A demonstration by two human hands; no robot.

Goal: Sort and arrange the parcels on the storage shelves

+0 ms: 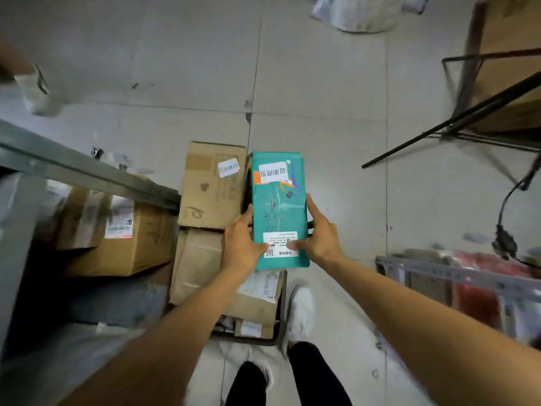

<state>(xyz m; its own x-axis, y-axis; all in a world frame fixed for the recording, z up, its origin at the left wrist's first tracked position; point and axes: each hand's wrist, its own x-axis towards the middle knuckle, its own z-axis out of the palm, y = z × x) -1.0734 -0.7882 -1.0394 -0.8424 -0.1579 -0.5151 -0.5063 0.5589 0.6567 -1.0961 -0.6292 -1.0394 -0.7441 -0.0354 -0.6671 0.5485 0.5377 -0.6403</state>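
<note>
Head view, left hand (pixel 238 240) and right hand (pixel 319 237) gripping teal parcel (pixel 278 206), label (pixel 280 238) print blurred, shelf (pixel 87 171) cut off.

teal parcel (pixel 279 209), long (white labels), held above boxes (pixel 213 186)

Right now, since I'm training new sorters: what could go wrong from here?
1. The left hand and right hand grip the teal parcel by its sides towards the near end, so its far end might dip and knock the brown box beside it.
2. A black rod and a cable cross the floor at the right; a step that way could trip the person.
</note>
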